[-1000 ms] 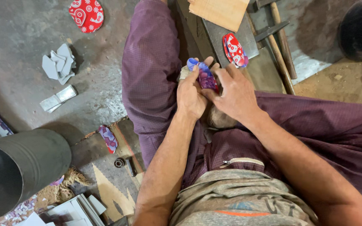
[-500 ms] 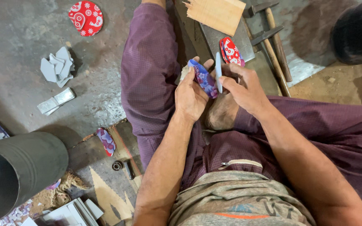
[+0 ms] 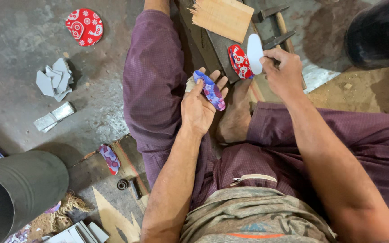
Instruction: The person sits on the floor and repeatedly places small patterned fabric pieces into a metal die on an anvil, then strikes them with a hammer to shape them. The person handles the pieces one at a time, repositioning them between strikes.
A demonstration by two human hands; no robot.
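Sitting cross-legged in purple trousers, you hold two small oval pieces above your lap. The purple floral piece is a narrow, leaf-shaped oval with a glossy printed face; the white piece is a plain, smooth oval, a bare blank of like shape. A red patterned oval lies on the dark slab beyond your knees, beside a splintery, pale wooden board.

Half a second ago both hands met close over the purple piece, with the white one standing just beside it. Now they are apart: your right hand has lifted the white piece up and away, toward the red oval.

Your left hand lies palm up and loosely open, fingers half spread, the purple piece resting across the fingers with the thumb touching its edge. Your right hand is closed narrow, pinching the lower end of the white piece between thumb and fingertips, holding it upright.
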